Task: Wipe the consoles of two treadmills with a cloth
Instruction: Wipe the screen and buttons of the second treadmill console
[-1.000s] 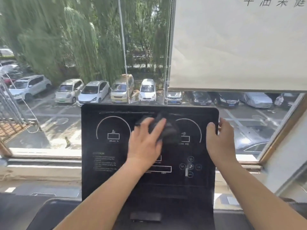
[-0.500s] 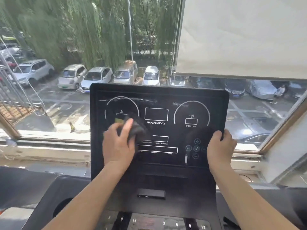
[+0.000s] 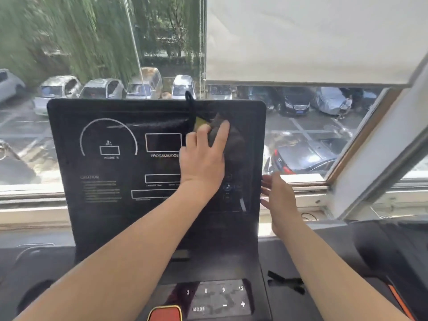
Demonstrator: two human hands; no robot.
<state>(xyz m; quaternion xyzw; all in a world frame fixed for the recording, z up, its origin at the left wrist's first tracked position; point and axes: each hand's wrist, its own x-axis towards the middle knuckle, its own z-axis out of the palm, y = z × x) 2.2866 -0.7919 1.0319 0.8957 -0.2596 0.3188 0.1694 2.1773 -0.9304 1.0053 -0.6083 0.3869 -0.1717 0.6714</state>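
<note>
Starting with the black console [image 3: 111, 214], which stands upright before the window, we judge wobble the first risk. A hard push high on the panel could rock it. The right hand [image 3: 279, 200] hovers just beside its right edge, fingers straight and apart, and blur keeps us from telling whether it touches the edge at all. Nearer to us lies the lower keypad [image 3: 220, 297] with its numbers and its plus and minus marks, and it looks smudged. A dragged forearm could press a key there. The left hand [image 3: 203, 158] reaches across to the upper right of the console, its fingers [image 3: 222, 135] bent over a bunch of the dark cloth [image 3: 234, 144] and pressing it to the panel. Below that hand sits a small column of round buttons [image 3: 228, 186], and a downward stroke with weight might trigger one. The cloth's hanging loop [image 3: 189, 98] pokes above the console's top edge, where it could snag and tug the cloth out of the hold. A streak shows across the upper left of the panel, so we think that side may get missed. The second treadmill is not in view.
</note>
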